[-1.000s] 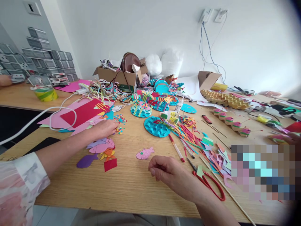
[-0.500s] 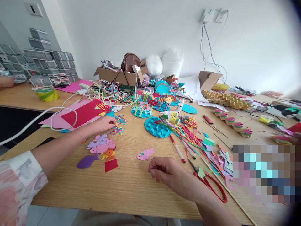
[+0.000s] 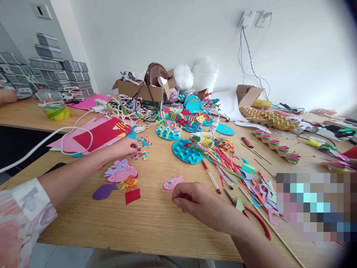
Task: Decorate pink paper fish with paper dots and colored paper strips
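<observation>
Pink fish (image 3: 175, 182) has one green dot (image 3: 169, 182) but looks unfinished, and whether the curled left hand (image 3: 127, 146), by paper dots (image 3: 144, 141), or bent right hand (image 3: 195, 199) pinches anything, one cannot tell.

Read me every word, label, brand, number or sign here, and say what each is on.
No text is readable.
White bottle: label too small.
Lying bottles: label print too small.
Stacked boxes: any print too blurred.
</observation>
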### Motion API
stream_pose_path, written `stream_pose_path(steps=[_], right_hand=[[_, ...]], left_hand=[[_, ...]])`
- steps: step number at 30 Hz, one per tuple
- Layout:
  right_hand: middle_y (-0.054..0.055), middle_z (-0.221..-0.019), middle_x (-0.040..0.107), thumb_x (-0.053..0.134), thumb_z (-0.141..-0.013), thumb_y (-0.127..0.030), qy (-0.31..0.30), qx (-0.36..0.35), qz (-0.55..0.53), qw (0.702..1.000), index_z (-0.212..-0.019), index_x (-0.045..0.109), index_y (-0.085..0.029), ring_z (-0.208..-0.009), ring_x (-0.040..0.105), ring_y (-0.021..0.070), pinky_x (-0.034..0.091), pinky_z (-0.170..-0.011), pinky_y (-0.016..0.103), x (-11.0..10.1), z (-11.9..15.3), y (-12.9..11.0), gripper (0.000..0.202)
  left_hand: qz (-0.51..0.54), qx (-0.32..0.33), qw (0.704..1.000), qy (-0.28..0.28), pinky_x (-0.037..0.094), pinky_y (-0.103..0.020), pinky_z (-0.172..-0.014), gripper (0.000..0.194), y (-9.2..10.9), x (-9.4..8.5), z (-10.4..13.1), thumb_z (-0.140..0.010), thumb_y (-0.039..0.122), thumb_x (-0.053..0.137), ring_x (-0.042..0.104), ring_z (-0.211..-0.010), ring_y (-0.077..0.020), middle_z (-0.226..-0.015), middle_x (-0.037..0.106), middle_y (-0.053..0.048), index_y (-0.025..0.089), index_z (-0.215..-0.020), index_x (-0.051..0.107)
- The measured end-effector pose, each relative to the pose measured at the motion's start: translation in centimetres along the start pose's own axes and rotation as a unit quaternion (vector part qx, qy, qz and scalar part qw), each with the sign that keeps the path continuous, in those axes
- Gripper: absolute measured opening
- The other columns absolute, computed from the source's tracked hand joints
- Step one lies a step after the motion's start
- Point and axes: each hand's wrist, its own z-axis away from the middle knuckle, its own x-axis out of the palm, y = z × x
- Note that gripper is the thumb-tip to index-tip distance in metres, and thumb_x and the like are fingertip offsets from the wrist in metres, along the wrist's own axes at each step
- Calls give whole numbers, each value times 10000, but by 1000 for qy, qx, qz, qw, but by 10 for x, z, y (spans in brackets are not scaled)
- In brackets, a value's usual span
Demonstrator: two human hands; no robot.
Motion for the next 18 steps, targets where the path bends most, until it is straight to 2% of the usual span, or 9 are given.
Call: stream_pose_path(steps=[5,13,18], right_hand=[[-29,-643,496,452,-784,-132,-3,-10,12,1000,-734,562,-171,-582,420,82,279,-514,192,-1,-3,-4,127],[-32,-632,498,452,-782,-128,-11,-7,22,1000,-725,564,-170,-578,423,81,278,-518,193,1,-1,-6,133],[-27,-631,504,449,-777,-120,-12,-9,26,1000,-722,567,-168,-580,427,85,279,-519,196,1,0,-6,139]], left_hand=[[-15,3,1000,-9,271,-197,-416,247,1,0,1,-664,291,427,438,-441,-105,-523,568,23,163,-715,631],[-57,29,998,22,335,-193,-527,212,-3,4,-4,-678,242,456,554,-630,-135,-670,653,15,180,-718,655],[-95,51,993,44,357,-199,-552,187,-4,11,-7,-698,211,456,569,-649,-141,-668,651,14,183,-745,635]])
